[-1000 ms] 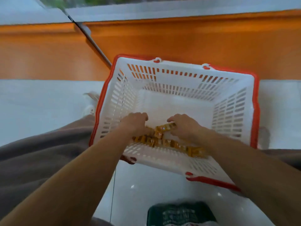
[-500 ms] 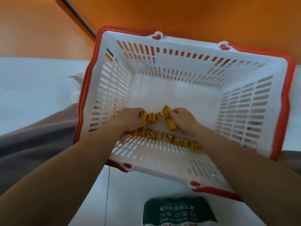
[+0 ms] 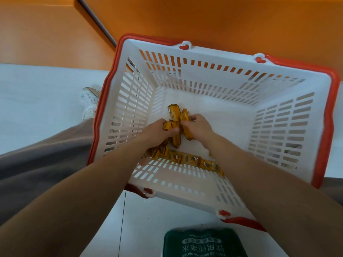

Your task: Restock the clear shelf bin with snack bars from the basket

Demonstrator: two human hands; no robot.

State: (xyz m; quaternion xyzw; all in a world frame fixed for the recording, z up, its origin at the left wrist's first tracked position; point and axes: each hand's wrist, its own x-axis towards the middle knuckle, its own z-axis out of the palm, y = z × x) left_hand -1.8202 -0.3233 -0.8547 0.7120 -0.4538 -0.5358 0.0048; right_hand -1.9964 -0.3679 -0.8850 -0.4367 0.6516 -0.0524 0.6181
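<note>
Behind the basket stands an orange wall [image 3: 213, 19], and a dark thin strip [image 3: 96, 21] runs on it diagonally down to the far left corner of the basket. Under the basket and on both sides of it lies a white, glossy floor [image 3: 37, 112]. One tile seam [image 3: 122, 219] goes from the near edge of the basket toward the camera.

The basket [image 3: 278, 84] is white plastic with slotted walls and a red rim, and it sits on the floor, touching the orange wall with its far side. To the left of the basket there is a leg in grey trousers [image 3: 40, 164], and at the end of it a white shoe [image 3: 89, 102] is just beside the left wall of the basket. In front of the basket, at the near edge of the view, lies a dark green pack [image 3: 204, 243] with white printed characters.

Both forearms reach into the basket from the near side. The left hand [image 3: 157, 132] has its fingers curled around some snack bars, and the right hand [image 3: 201, 127] pinches others. Together they hold a bunch of yellow-wrapped snack bars [image 3: 174, 115] above the middle of the basket bottom. More bars [image 3: 194, 160] lie in a row on the basket bottom, along its near wall, below the wrists.
</note>
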